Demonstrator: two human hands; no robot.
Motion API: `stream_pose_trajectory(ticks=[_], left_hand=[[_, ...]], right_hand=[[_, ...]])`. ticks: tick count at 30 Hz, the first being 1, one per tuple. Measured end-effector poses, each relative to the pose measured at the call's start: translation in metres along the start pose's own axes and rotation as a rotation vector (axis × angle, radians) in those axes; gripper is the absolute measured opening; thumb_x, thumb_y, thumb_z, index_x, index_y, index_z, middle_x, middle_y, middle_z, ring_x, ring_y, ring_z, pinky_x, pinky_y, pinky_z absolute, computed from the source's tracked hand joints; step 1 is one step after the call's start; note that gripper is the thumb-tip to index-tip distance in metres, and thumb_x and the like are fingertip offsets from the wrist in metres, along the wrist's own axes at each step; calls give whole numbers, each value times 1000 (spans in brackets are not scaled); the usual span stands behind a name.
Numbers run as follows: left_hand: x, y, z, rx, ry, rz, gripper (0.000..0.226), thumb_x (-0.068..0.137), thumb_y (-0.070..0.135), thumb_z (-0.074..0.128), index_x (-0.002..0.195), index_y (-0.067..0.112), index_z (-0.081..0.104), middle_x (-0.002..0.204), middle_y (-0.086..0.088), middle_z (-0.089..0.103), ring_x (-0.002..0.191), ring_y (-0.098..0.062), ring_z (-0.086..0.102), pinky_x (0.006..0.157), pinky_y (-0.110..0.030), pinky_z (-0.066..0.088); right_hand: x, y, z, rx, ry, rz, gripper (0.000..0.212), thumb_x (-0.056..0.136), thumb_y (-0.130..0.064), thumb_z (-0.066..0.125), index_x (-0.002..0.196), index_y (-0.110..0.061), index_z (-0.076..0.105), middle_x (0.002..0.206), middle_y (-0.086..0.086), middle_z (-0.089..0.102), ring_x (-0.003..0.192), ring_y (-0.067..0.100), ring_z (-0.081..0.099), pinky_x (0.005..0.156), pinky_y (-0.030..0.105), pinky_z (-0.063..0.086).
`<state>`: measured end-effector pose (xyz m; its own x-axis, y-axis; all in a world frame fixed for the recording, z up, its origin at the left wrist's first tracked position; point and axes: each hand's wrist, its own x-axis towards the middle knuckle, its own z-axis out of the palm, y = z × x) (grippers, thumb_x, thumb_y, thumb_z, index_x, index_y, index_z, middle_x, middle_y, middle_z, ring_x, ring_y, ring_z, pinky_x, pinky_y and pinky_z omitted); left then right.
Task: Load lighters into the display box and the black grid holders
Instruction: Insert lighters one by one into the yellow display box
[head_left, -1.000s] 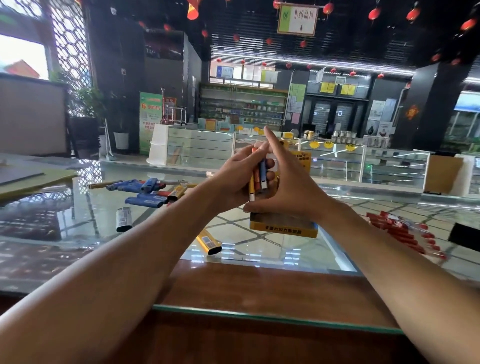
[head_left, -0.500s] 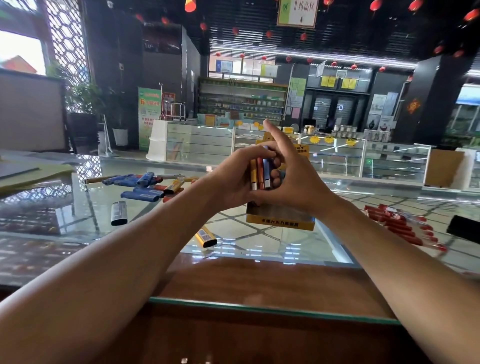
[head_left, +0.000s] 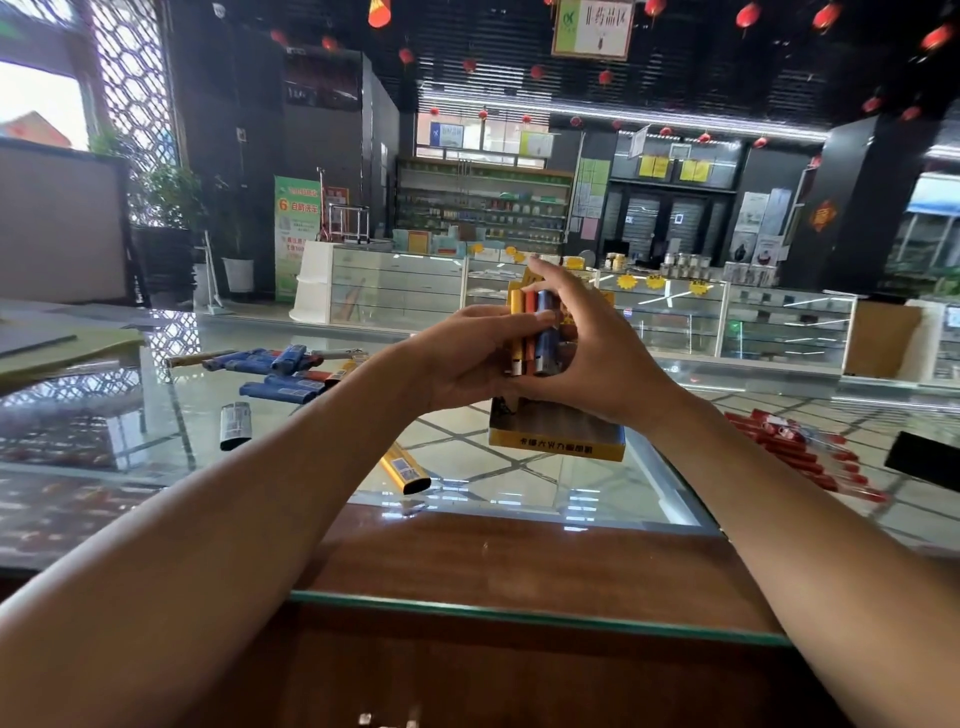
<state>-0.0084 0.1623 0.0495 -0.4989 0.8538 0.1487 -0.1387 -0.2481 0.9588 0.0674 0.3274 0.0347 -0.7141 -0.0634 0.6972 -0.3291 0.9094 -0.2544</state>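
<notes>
At frame centre, just above the yellow display box (head_left: 558, 444), 3 lighters (head_left: 530, 332) (yellow, orange, blue) are held upright, clamped between the left hand (head_left: 467, 358) and right hand (head_left: 597, 358), the fingers of both curled round them. Laid loose on the glass counter (head_left: 130, 441): blue lighters (head_left: 280, 387) at left, 1 yellow lighter (head_left: 405, 470) at lower centre, red lighters (head_left: 795, 452) at right.

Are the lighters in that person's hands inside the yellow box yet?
Out. The left hand and right hand grip the three lighters upright above the yellow box.
</notes>
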Motion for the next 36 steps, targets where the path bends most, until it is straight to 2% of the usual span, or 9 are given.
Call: stream_pose_trajectory(ticks=[5, 8, 13, 15, 18, 21, 25, 30, 36], left_hand=[[2, 1, -3, -11, 22, 5, 19, 102, 10, 58, 115, -3, 62, 98, -19, 75, 84, -27, 76, 64, -34, 63], [3, 1, -5, -30, 30, 18, 31, 101, 10, 59, 127, -6, 57, 114, -23, 73, 97, -31, 75, 76, -38, 64], [4, 1, -7, -57, 66, 23, 33, 102, 10, 58, 131, -3, 55, 115, -21, 73, 94, -30, 76, 67, -36, 64], [6, 1, -9, -70, 85, 29, 38, 101, 11, 59, 136, -3, 52, 119, -22, 72, 96, -31, 76, 67, -37, 63], [7, 1, -11, -97, 107, 41, 35, 103, 14, 58, 133, -4, 54, 116, -21, 73, 93, -30, 76, 62, -36, 62], [9, 1, -13, -117, 105, 56, 40, 103, 15, 58, 137, -4, 51, 127, -24, 68, 111, -35, 71, 67, -38, 62], [9, 1, -13, -167, 83, 63, 40, 104, 14, 55, 138, -5, 48, 127, -28, 67, 106, -34, 72, 70, -41, 63], [11, 0, -18, -214, 66, 61, 42, 106, 15, 53, 142, -4, 44, 130, -29, 64, 113, -34, 69, 78, -42, 63], [11, 0, -20, -221, 74, 54, 30, 105, 13, 54, 130, -3, 50, 112, -24, 72, 98, -31, 74, 74, -39, 64]], right_hand=[[0, 5, 1, 42, -31, -22, 107, 67, -67, 84, 156, -40, 31, 154, -12, 40, 140, 16, 44, 104, 51, 51], [0, 7, -3, 54, -14, -27, 103, 69, -58, 89, 155, -39, 35, 152, -13, 42, 137, 12, 47, 106, 44, 51], [0, 9, -8, 13, 0, -27, 94, 68, -56, 88, 149, -33, 47, 148, -12, 44, 129, 5, 48, 99, 10, 37], [1, 10, -8, -9, 8, -42, 86, 70, -55, 86, 145, -32, 52, 147, -10, 45, 127, 3, 47, 95, 3, 34], [2, 11, -8, -33, 57, -73, 72, 75, -41, 90, 139, -28, 60, 142, -9, 48, 129, 4, 47, 97, 7, 37], [3, 11, -8, -45, 85, -101, 65, 78, -32, 90, 137, -25, 62, 139, -8, 51, 129, 4, 49, 98, 10, 40], [3, 10, -10, -90, 95, -145, 54, 78, -30, 90, 127, -22, 66, 133, -5, 56, 127, 10, 52, 104, 22, 42], [3, 7, -10, -159, 83, -191, 41, 81, -24, 87, 117, -19, 68, 124, -3, 60, 118, 13, 54, 98, 19, 43], [2, 6, -13, -166, 89, -210, 36, 84, -20, 83, 117, -17, 71, 121, -2, 64, 116, 18, 58, 96, 38, 50]])
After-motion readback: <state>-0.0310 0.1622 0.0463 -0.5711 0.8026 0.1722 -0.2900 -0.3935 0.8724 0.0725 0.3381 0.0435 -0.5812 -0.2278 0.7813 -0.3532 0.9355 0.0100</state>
